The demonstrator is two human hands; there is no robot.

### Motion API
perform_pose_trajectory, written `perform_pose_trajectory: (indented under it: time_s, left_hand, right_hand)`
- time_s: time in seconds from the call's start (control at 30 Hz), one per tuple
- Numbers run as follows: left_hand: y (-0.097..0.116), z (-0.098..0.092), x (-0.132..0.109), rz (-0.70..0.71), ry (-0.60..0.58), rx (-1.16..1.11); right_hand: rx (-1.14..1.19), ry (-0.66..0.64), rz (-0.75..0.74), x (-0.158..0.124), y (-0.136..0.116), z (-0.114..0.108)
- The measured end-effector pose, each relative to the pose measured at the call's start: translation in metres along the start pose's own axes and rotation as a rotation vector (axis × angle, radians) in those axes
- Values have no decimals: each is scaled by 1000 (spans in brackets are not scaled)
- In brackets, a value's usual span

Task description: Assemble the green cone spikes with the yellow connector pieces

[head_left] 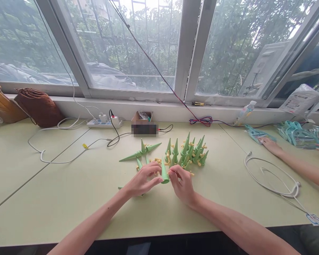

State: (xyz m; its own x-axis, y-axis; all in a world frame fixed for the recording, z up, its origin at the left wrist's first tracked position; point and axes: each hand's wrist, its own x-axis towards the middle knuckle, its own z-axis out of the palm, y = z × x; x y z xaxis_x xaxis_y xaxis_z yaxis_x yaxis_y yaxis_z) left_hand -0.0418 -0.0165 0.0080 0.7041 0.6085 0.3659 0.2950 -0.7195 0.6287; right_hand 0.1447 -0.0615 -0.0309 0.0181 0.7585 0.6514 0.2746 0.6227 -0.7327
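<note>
A green plastic cone (164,173) stands point up between my two hands, its wide base toward me. My left hand (143,179) grips it from the left, with the thumb at the base. On the other side, my right hand (182,184) pinches a small yellow piece (168,173) against the cone's side; the fingertips mostly hide it. Behind my right hand stands a group of green cones with yellow pieces (186,150). Loose yellow pieces (155,161) lie just past my left hand. More green cones (140,152) lie or stand to the left, some partly covered by that hand.
A power strip (104,122), a small cardboard box (142,116) and a blurred dark device (145,129) sit along the back. At right, another person's hand (271,146) touches a turquoise plastic item (259,134). A coiled grey cable (271,182) lies nearer. A brown bag (38,106) stands left.
</note>
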Motion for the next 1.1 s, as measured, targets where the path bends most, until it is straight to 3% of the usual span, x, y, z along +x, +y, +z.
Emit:
perform_pose_trajectory:
  time_s: [0.2, 0.4, 0.8, 0.97, 1.1]
  left_hand:
    - [-1, 4, -3, 32, 74, 100]
    - [1, 8, -3, 185, 115, 186]
    - [-4, 8, -4, 384, 171, 568]
    - [-1, 10, -3, 290, 193, 486]
    - [0, 8, -1, 88, 244, 242]
  right_hand:
    - [-6, -14, 55, -1, 3, 0]
    - [-3, -6, 55, 0, 3, 1]
    - [21, -28, 124, 1, 5, 2]
    - [30, -6, 153, 1, 4, 2]
    - [33, 35, 189, 1, 5, 1]
